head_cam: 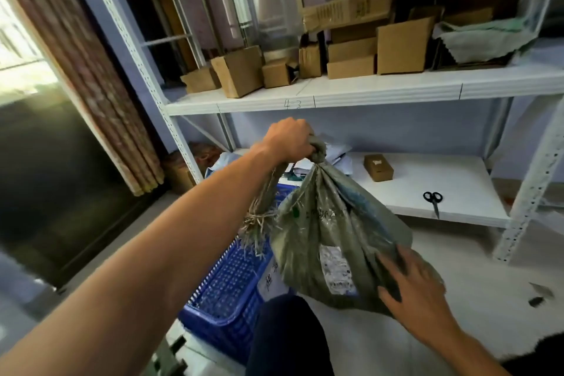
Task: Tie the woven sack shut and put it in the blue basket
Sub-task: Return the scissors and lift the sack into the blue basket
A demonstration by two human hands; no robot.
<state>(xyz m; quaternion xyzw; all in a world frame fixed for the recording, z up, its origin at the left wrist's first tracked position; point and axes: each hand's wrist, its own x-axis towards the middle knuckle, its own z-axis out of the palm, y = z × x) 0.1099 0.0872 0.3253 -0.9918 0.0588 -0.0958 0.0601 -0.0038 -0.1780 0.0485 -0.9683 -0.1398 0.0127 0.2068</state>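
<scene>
Left hand [289, 139] was clenched around the knotted neck of the woven sack [332, 241], which hung in the air just above and right of the blue basket [225, 293]. Right hand [412, 287] lay flat, fingers spread, against the sack's lower side; frayed tail dangled over the basket, scissors [433, 201] lay on the shelf [457, 189] behind it.

Black scissors [433, 200] lie on the lower shelf [457, 186]; cardboard boxes [399, 46] crowd the upper shelf [366, 90].
</scene>
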